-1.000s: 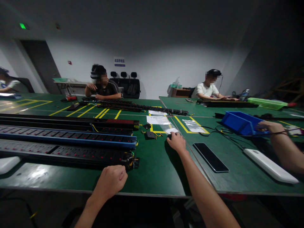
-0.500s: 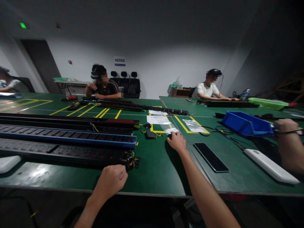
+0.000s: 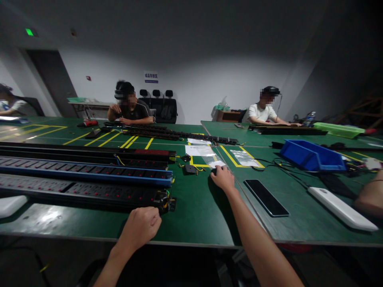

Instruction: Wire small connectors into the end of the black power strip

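My left hand (image 3: pixel 143 225) rests as a closed fist at the table's front edge, just below the end of the nearest power strip (image 3: pixel 119 195). Nothing shows in that fist. Further forward, my right hand (image 3: pixel 223 178) lies on the green table with its fingers curled down at the edge of a white paper (image 3: pixel 217 164). A small dark bit shows at its fingertips, too hidden to name. Left of this hand lie two small black end pieces, one a bracket (image 3: pixel 186 158), the other a cover (image 3: pixel 189 170) with yellow-green wire.
A blue-edged power strip (image 3: pixel 89 169) lies behind the nearest one. To the right are a phone (image 3: pixel 265 198), a white power bank (image 3: pixel 341 209), black cables and a blue bin (image 3: pixel 312 155). A co-worker's arm (image 3: pixel 371 195) is at the right edge. Other people sit across the table.
The co-worker's hand at the right has drawn back from beside the blue bin toward the picture's edge. My own hands have stayed where they were.
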Motion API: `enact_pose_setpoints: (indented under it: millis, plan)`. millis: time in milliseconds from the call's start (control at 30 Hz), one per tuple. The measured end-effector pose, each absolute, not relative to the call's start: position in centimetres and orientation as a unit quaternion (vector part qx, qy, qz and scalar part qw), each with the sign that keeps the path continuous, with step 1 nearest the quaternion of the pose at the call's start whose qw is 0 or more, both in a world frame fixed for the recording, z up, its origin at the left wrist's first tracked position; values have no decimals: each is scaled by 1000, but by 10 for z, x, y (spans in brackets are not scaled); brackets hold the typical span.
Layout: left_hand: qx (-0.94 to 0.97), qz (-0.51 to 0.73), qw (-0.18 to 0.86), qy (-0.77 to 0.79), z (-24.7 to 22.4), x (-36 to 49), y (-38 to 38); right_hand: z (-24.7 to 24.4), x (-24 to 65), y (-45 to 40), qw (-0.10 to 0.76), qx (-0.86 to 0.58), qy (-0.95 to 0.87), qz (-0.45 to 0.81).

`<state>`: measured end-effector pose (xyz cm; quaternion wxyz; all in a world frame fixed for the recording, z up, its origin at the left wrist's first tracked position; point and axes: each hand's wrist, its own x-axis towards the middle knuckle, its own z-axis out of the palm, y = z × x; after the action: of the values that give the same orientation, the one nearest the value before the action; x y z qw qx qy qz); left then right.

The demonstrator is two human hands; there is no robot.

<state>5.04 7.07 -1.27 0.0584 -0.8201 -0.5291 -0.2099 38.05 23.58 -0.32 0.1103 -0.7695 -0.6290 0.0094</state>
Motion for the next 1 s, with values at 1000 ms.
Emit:
enact_pose_setpoints:
  millis: [1000]
  plan:
    - [-821, -206, 62, -528, -9, 52, 70, -1, 379, 234, 114, -771, -627, 12]
